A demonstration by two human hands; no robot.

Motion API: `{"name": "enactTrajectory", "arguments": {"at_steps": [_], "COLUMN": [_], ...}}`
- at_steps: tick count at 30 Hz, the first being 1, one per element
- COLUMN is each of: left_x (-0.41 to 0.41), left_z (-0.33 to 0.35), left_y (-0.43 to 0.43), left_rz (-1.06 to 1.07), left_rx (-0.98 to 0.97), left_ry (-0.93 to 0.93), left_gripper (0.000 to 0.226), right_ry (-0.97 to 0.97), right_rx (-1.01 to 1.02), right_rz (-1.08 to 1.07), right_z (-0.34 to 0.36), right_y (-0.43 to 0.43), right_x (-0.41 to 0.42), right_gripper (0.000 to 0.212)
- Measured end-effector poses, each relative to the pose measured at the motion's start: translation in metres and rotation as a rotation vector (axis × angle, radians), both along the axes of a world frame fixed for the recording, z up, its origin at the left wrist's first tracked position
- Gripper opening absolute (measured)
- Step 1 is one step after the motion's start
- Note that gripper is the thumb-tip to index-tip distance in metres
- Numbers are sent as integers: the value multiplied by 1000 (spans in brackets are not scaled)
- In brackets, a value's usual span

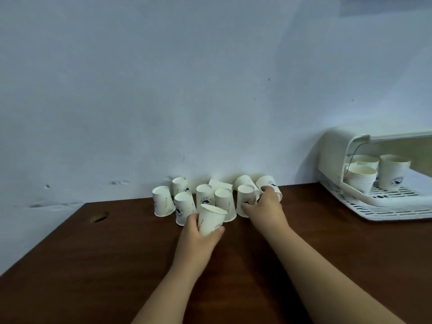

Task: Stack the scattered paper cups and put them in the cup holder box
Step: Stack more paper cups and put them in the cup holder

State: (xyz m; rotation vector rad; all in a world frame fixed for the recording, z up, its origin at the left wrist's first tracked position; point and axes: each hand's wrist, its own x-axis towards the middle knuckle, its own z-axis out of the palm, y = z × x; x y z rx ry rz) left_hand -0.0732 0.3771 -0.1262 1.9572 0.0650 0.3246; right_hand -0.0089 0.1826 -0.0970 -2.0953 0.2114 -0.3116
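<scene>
One upright cup in left hand; inverted cup, right hand.

The picture is dim with a cool, bluish cast, strongest on the wall above the paper cups. The light is soft and diffuse. The cups throw only faint, blurred shadows onto the wall just behind them, so it reaches them from the front. The dark desk below the cups shows a weak sheen and no glare. Right of the cups, the cup holder box is the palest area, warmer inside. Focus is soft throughout, and the print on the cups is smeared. Wide-angle bending slants the desk's edge left of the cups and stretches the right forearm below them.
</scene>
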Motion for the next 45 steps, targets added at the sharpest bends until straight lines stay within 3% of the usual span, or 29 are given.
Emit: {"name": "enactTrajectory", "arguments": {"at_steps": [5,12,15,17,24,28,30,33,35,40,43,45], "left_x": [16,24,25,27,24,23,23,24,24,24,29,31], "left_z": [-8,-13,-14,-14,-11,-12,-13,-12,-10,-8,-12,-13], "left_y": [-1,3,5,5,4,5,6,8,8,11,13,13], "left_rz": [22,44,82,112,138,106,111,155,187,264,270,261], "left_rx": [-13,-8,42,104,143,120,87,45,13,-59,-78,-77], "left_ry": [-30,-49,-89,-126,-195,-173,-170,-178,-175,-153,-148,-139], "left_gripper": [42,46,52,57,58,58,60,65,64,56,54,55], "right_ry": [63,19,-136,-302,-445,-353,-318,-316,-218,60,68,30], "right_rx": [-78,-142,40,6,-489,-342,-173,-19,-33,-113,-153,-100], "right_rz": [-51,-31,-19,-3,457,641,578,302,231,299,218,189], "right_z": [-29,-26,-16,-7,0,3,6,10,12,-12,-30,-31], "right_y": [2,4,0,-1,17,25,29,32,34,43,46,48], "right_x": [24,20,10,4,-7,-15,-16,-3,6,18,26,28], "right_gripper": [85,60,54,54,73,72,75,64,57,67,78,65]}}
